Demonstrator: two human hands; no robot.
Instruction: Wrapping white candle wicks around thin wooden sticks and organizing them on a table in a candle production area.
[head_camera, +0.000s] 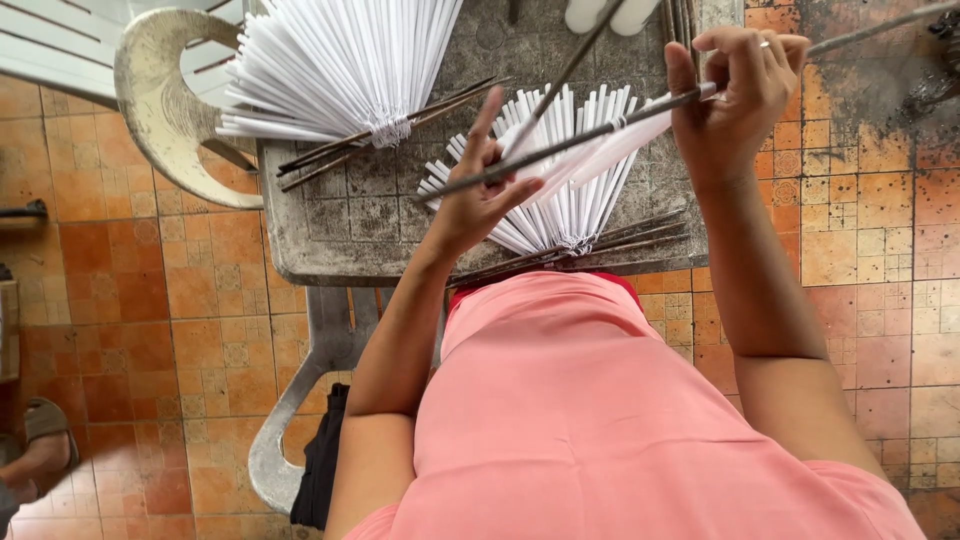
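Left hand (478, 195) fingers pinch thin grey rod (560, 148) near lower end; right hand (738, 95) fingers closed on same rod higher up, white paper strip (610, 150) at it. Just beyond fingers: two fans of folded white paper, near fan (560, 215) under rod, far fan (335, 60) beyond. Rough grey tiled worktop (370, 215). White plastic chair (170, 110) left of it. Orange tile floor (200, 300).

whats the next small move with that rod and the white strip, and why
Probably slide the white strip further along the rod. The left hand pinches the rod's near end, the right hand grips it higher, and the strip hangs loose from the middle over the finished fan.
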